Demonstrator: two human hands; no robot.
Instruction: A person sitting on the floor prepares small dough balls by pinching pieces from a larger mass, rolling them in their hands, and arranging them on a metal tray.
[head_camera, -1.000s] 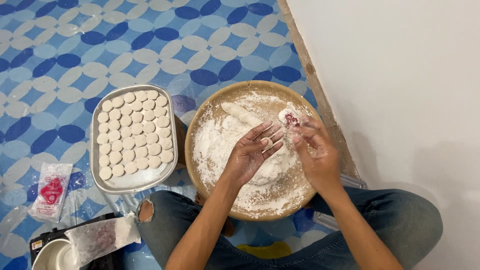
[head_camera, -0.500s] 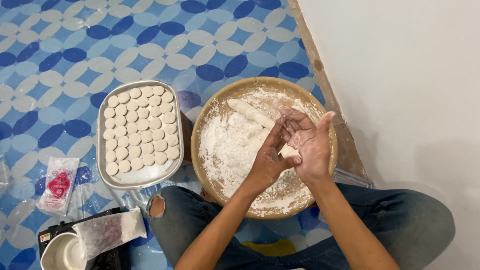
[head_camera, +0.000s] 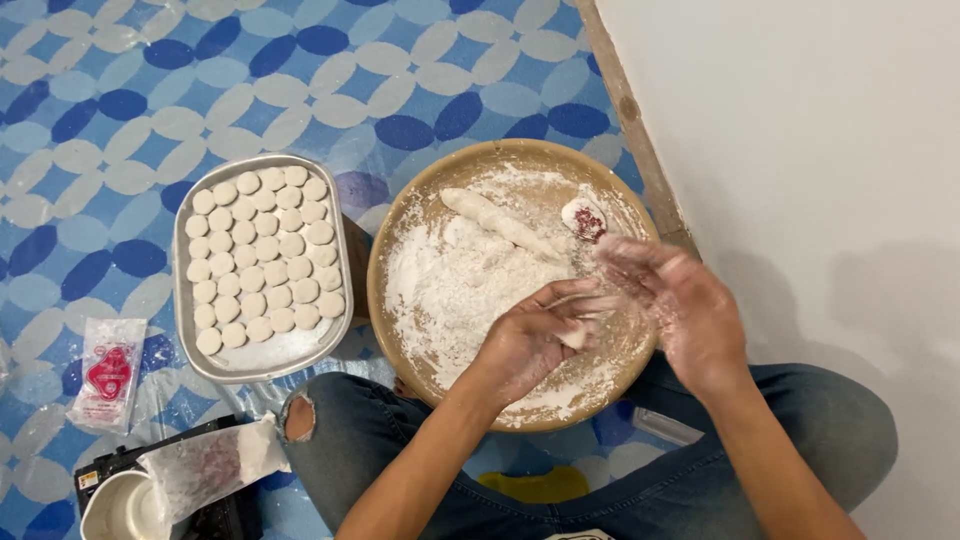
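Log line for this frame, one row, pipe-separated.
left hand: holds dough piece | right hand: blurred above floured tray | dough roll: on flour | pan: rows of discs

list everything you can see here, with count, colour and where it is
round tray: one, tan, floured, in front of the knees
dough log: one, white, upper part of round tray
filled dough piece: one, white with red centre, top right of round tray
dough piece: one, white, in the left hand
metal tray: one, silver, left of round tray
dough discs: many, white, in rows on metal tray
packet: one, clear with red print, far left
plastic bag: one, clear, bottom left
floor mat: blue and white pattern
left hand: floured, over round tray
right hand: floured, blurred
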